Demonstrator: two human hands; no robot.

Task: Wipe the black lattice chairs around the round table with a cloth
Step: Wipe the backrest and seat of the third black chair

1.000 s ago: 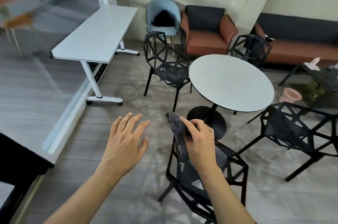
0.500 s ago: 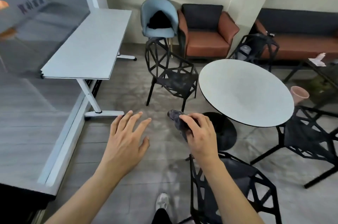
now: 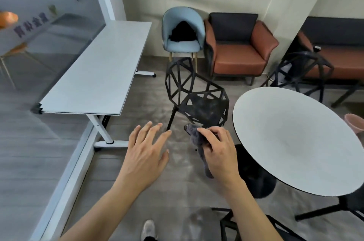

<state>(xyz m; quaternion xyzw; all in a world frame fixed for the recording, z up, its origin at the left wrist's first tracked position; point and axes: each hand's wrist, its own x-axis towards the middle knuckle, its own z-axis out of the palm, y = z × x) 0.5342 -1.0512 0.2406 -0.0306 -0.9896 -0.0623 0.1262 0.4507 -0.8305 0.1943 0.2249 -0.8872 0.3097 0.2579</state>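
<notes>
Brightness: even, moderately bright indoor light; no harsh highlights on the pale walls.
Source: diffuse, from overhead; no lamp in view.
Shadows: soft; faint lattice pattern on the floor [image 3: 183,177] under the near-centre black lattice chair [image 3: 199,100]; dark pool beneath the round desk [image 3: 295,140].
Glare: the glass partition [image 3: 39,47] at left carries washed-out reflections and mirrored lettering; mild sheen on the long white desk [image 3: 102,75].
Blur: slight softness overall; left hand [image 3: 145,154] and right hand [image 3: 220,154] edges lightly smeared.
Distortion: wide-angle bowing; straight lines curve toward left and right edges, and the round desk stretches into an oval.
</notes>
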